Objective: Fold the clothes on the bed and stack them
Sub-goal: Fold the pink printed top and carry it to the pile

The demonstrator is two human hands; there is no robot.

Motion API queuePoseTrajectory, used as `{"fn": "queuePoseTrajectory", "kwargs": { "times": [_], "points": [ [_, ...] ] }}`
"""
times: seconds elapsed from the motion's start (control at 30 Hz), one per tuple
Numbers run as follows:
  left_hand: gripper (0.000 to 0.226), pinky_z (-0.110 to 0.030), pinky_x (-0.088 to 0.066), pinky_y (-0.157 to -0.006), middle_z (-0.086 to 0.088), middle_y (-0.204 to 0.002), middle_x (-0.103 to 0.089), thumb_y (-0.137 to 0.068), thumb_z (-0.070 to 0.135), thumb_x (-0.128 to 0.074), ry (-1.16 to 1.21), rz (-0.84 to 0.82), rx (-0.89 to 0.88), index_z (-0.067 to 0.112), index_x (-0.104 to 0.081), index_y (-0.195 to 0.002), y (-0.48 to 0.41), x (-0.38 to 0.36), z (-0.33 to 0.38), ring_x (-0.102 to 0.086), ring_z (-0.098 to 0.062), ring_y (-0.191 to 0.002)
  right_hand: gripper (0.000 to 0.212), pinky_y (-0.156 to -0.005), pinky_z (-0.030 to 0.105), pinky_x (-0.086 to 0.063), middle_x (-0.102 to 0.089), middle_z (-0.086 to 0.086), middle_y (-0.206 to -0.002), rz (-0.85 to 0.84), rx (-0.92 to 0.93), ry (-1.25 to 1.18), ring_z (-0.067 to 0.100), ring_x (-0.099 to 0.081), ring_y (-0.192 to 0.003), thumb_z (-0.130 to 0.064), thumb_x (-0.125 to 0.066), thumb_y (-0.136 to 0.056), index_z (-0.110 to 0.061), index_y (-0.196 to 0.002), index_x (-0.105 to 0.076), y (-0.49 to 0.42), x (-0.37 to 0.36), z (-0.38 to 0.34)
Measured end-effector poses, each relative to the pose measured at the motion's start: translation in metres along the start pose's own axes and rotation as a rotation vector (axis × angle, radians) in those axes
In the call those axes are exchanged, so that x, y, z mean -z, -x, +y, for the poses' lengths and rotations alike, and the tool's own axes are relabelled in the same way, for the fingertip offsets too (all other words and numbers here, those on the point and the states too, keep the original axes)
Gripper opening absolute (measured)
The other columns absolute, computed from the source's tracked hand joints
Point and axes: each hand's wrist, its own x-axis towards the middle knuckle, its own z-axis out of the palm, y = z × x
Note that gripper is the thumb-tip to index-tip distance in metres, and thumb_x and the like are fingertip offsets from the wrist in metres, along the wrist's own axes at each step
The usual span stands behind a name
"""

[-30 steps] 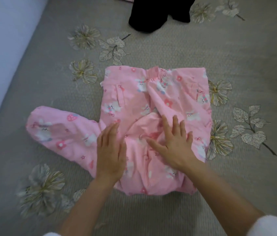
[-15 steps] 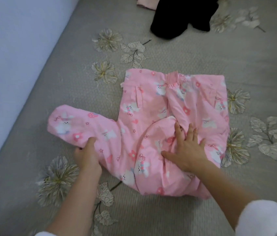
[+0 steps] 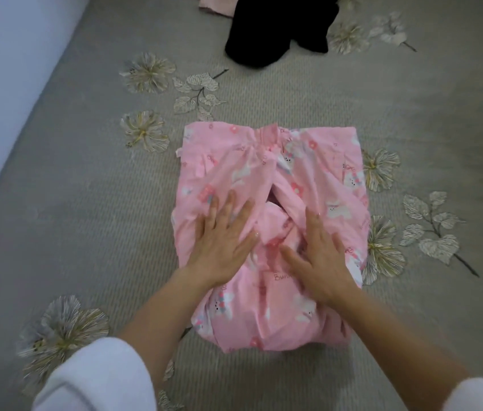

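Note:
A pink printed garment (image 3: 317, 179) with white bunnies and flowers lies on the grey bed cover, folded into a rough rectangle with both sides turned in over the middle. My left hand (image 3: 222, 235) lies flat on its left half, fingers spread and straight. On the right half, my right hand (image 3: 320, 256) presses flat with straight fingers. Neither hand grips the cloth.
A black garment (image 3: 270, 31) lies at the far edge, with a pale pink piece (image 3: 216, 5) beside it. The grey bed cover (image 3: 86, 203) carries embroidered flowers. A pale blue wall or bed edge (image 3: 3, 84) runs along the left.
My left hand took hold of the sleeve that stuck out to the left and folded it in over the middle. Both hands now lie flat on the garment.

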Motion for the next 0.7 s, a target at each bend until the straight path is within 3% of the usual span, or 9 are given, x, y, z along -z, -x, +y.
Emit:
{"fn": "queuePoseTrajectory", "kwargs": {
  "times": [0.13,0.23,0.37,0.47,0.57,0.7],
  "points": [
    [0.061,-0.045,0.017,-0.111,0.016,-0.156,0.023,-0.093,0.061,-0.015,-0.215,-0.126,0.009,0.052,0.031,-0.132,-0.009,-0.02,-0.004,0.027,-0.017,-0.142,0.073,-0.116,0.045,0.014,0.011,-0.015,-0.158,-0.138,0.025,0.136,0.005,0.013,-0.145,-0.06,-0.029,-0.094,-0.034,-0.152,0.006,0.003,0.002,0.013],
    [0.063,-0.047,0.016,-0.113,0.014,-0.156,0.023,-0.093,0.061,-0.017,-0.213,-0.192,0.043,0.049,0.024,-0.139,-0.012,-0.018,0.0,0.026,-0.019,-0.142,0.07,-0.117,0.044,0.011,0.005,-0.014,-0.16,-0.182,-0.003,0.051,0.005,0.009,-0.146,-0.057,-0.035,-0.095,-0.034,-0.152,-0.002,-0.003,0.012,0.011],
    [0.071,-0.044,0.009,-0.117,0.012,-0.158,0.016,-0.081,0.072,-0.018,-0.028,-0.11,-0.044,0.053,0.018,-0.14,0.018,0.003,0.008,0.022,-0.012,-0.144,0.071,-0.119,0.039,0.001,-0.007,-0.012,-0.16,0.03,0.174,0.054,0.002,0.002,-0.146,-0.062,-0.035,-0.092,-0.03,-0.152,-0.014,0.028,0.034,0.017],
    [0.084,-0.054,-0.002,-0.116,0.002,-0.161,0.005,-0.08,0.067,-0.042,0.053,-0.019,-0.281,0.045,0.001,-0.149,0.073,0.013,0.001,0.014,-0.022,-0.146,0.075,-0.116,0.049,-0.01,-0.018,-0.004,-0.159,0.124,0.354,0.138,0.013,-0.012,-0.147,-0.066,-0.035,-0.09,-0.027,-0.151,-0.02,0.078,0.034,0.032],
    [0.093,-0.062,-0.011,-0.112,-0.011,-0.16,-0.001,-0.073,0.064,-0.058,-0.163,-0.029,-0.469,0.036,-0.015,-0.151,0.119,0.004,-0.018,0.004,-0.04,-0.145,0.08,-0.11,0.06,-0.019,-0.019,0.009,-0.159,0.065,0.49,0.328,0.032,-0.014,-0.146,-0.067,-0.048,-0.084,-0.029,-0.15,-0.022,0.115,0.013,0.05],
    [0.109,-0.067,-0.023,-0.107,-0.027,-0.155,-0.009,-0.056,0.051,-0.075,-0.447,-0.113,-0.471,0.034,-0.02,-0.149,0.123,-0.011,-0.025,-0.008,-0.053,-0.14,0.101,-0.106,0.066,-0.024,-0.024,0.019,-0.155,-0.036,0.413,0.511,0.045,-0.017,-0.142,-0.056,-0.077,-0.062,-0.036,-0.146,-0.025,0.105,0.001,0.052]
  ]
}}
